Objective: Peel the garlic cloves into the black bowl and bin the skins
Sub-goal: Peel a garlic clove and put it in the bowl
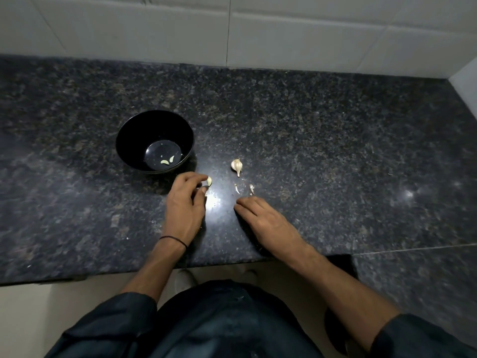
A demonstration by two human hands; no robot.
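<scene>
**Status: clove held in left-hand pinch**

I read the left hand (184,200) with fingers curled, thumb and forefinger pinching one garlic clove (209,181). The right hand (268,223) lies with fingers extended on the countertop (335,151), gripping nothing. Just beyond its fingertips lie two skin scraps (236,188); farther out, the garlic bulb (237,165). Beyond the left knuckles stands the black bowl (134,135), two peeled cloves (167,161) inside.
</scene>
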